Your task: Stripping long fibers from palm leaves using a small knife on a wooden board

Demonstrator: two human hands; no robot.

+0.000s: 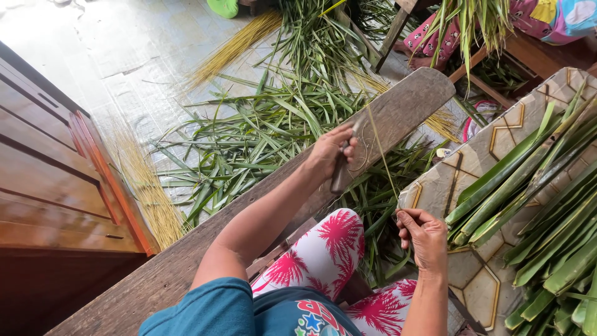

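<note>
My left hand (328,151) grips a knife (344,168) by its brown handle, pressed against a long wooden plank (404,106) that slopes across my lap. A thin yellow-green leaf rib (380,152) runs from the knife down to my right hand (424,234), which pinches its lower end between thumb and fingers. Just right of that hand lies a pile of long green palm leaves (541,205) on a patterned cushion (466,168).
Stripped green leaf blades (261,130) cover the floor ahead. Bundles of yellow ribs (146,193) lie by a wooden cabinet (56,186) on the left, and more ribs (233,46) lie farther off. Another person in pink patterned clothes (547,18) sits at the top right.
</note>
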